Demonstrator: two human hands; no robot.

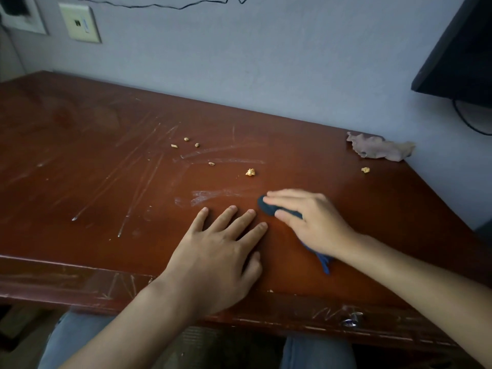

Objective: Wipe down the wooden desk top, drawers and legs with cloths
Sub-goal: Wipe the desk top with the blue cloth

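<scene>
The reddish-brown wooden desk top [106,161] is scratched and streaked with white smears. My right hand [311,222] presses a dark blue cloth [267,206] flat onto the desk with straight fingers; most of the cloth is hidden under the palm, and a tail of it [323,262] trails out near the wrist. My left hand [221,249] lies flat on the wood just left of it, fingers spread, holding nothing. A crumpled grey-brown cloth [378,149] sits at the desk's far right corner. Several small yellow crumbs [250,172] are scattered across the middle of the top.
The desk's front edge [66,283] is chipped, with a metal drawer handle [351,319] at the right. A dark monitor [460,49] and its cable hang at the upper right. Wall sockets [80,22] are at the upper left. My knees in jeans [72,339] show below the desk.
</scene>
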